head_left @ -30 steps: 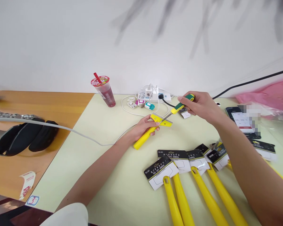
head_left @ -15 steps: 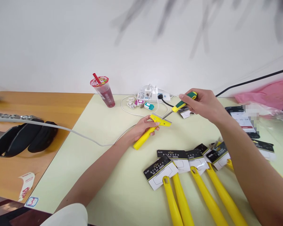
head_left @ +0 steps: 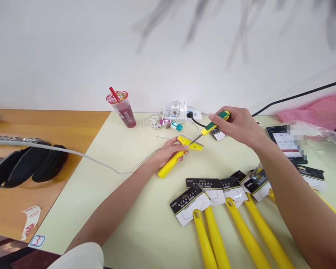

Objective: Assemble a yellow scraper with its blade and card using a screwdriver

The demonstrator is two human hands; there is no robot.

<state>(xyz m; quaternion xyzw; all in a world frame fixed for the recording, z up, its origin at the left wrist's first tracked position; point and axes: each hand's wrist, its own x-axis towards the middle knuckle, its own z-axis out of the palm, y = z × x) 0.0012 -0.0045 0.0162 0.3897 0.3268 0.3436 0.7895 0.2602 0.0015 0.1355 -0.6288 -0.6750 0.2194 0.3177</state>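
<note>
Far L, a wood desk (head_left: 58, 123) w/ a black padded item (head_left: 22, 168); it butts against a pale green table (head_left: 145, 209) w/ a red-lidded cup (head_left: 126, 114) at the back. Centre: L hand (head_left: 169, 152), closed round the neck of a yellow scraper (head_left: 173, 161), thumb on top, fingers curled under; scraper is held above the table, blade end up & R. L hand & scraper look approx. the same as ½ sec ago. Behind: white power strip (head_left: 194, 113). Just R of the scraper, a green/yellow driver (head_left: 208, 129) slants down-L, tip at mid-head by the L thumb; can't tell if it's seated in a screw. R hand (head_left: 238, 121) grips its handle, thumb & fingers closed; vs. ½ sec ago, hand & handle sit slightly further L. Below: yellow handles (head_left: 238, 216) w/ blk/white tags (head_left: 190, 205). Far R: phone (head_left: 281, 139), pink cloth (head_left: 316, 110).
</note>
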